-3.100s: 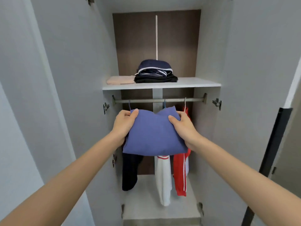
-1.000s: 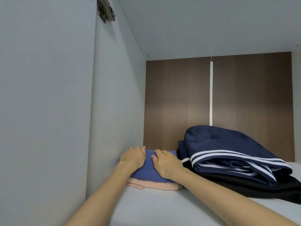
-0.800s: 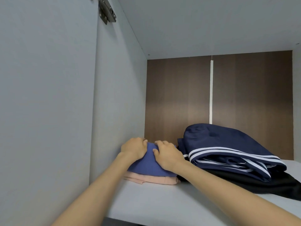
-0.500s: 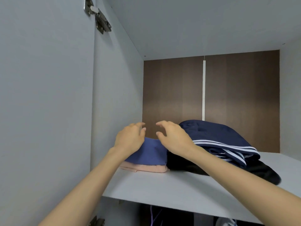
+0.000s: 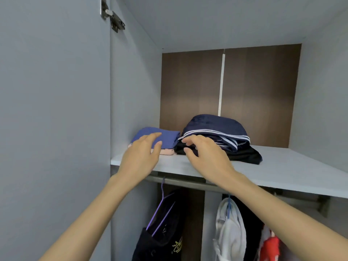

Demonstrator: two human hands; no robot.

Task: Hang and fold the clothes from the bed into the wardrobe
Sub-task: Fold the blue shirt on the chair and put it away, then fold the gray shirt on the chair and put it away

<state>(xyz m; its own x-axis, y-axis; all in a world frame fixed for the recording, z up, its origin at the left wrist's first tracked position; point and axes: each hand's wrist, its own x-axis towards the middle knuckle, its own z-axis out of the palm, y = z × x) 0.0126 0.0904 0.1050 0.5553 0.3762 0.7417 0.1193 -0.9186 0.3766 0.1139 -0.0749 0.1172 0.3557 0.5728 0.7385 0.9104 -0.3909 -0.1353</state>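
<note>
A folded blue garment (image 5: pixel 165 135) lies on top of a folded pink one (image 5: pixel 166 152) at the left end of the wardrobe shelf (image 5: pixel 282 166). My left hand (image 5: pixel 142 155) hovers in front of the blue garment with relaxed fingers and holds nothing. My right hand (image 5: pixel 205 157) is beside it, fingers loosely bent, empty, in front of a folded pile of navy white-striped clothes (image 5: pixel 216 129) on a black garment (image 5: pixel 244 156).
Under the shelf a metal rail (image 5: pixel 184 182) carries a black garment (image 5: pixel 163 232) on a purple hanger, a white garment (image 5: pixel 231 228) and a red one (image 5: pixel 271 245). The grey wardrobe door (image 5: pixel 54 119) stands open at my left. The right half of the shelf holds nothing.
Both hands have let go of the blue garment, left on the pink one, and pulled back toward me. The view has drawn back, so the rail and hanging clothes show.
</note>
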